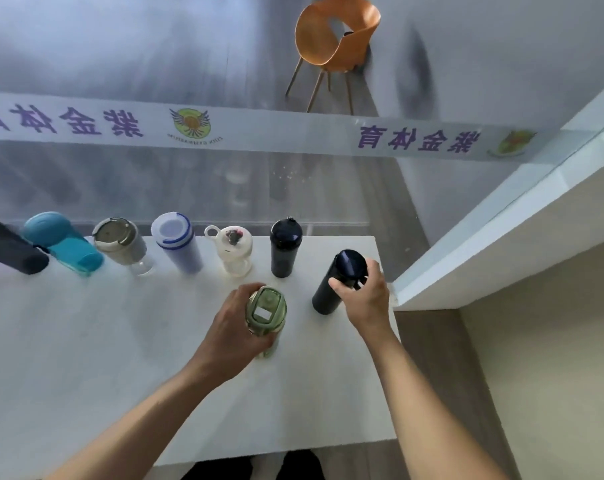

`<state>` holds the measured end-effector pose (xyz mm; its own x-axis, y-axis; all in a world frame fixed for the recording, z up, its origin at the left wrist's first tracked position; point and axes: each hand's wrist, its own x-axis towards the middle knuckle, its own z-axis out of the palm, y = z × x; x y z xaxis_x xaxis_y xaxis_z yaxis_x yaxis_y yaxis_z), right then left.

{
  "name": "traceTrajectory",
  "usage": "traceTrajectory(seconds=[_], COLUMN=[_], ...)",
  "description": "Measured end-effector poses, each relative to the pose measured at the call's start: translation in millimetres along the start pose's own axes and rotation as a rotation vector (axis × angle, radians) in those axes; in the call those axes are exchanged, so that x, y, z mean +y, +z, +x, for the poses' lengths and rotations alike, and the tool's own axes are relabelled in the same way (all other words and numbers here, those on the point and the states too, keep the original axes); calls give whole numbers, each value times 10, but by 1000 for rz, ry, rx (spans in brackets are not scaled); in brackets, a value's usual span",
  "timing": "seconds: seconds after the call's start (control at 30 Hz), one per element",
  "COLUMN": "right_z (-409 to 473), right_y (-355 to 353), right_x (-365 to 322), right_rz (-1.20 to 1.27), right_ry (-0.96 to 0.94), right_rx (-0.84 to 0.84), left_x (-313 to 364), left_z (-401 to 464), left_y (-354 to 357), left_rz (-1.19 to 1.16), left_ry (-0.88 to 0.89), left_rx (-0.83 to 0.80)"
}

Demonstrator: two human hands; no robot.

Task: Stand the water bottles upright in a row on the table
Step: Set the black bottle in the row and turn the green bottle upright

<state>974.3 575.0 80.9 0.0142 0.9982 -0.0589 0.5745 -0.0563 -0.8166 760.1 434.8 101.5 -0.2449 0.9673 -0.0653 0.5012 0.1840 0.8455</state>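
Mirrored purple "紫金体育" on the white band (293, 131) across the glass.

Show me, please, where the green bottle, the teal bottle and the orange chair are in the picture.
green bottle (266, 308): head view, on its lid, seen from above.
teal bottle (65, 242): head view, on its body, below the cap.
orange chair (335, 32): head view, on the curved backrest.

8 water bottles (286, 249), 2 hands (231, 327), 1 white table (86, 341), 1 orange chair (335, 36).
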Motion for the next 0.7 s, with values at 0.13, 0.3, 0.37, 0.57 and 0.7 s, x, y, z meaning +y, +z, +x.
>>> traceTrajectory(seconds=[0.13,0.3,0.37,0.57,0.7], right_z=[410,807,920,1038,1027], right_y=[65,154,176,196,165], right_x=[-26,-103,-135,-130,-111], right_rz=[-29,-25,-25,-53,-76], right_ry=[-34,-111,-133,-177,-159], right_rx=[-68,-126,-136,-143,-158], left_x=[105,166,198,265,271], left_z=[21,43,44,59,59], left_y=[110,206,220,265,273], left_rz=[-8,4,9,55,70], left_ry=[-53,-96,-95,-92,-87], left_rx=[76,157,153,131,149])
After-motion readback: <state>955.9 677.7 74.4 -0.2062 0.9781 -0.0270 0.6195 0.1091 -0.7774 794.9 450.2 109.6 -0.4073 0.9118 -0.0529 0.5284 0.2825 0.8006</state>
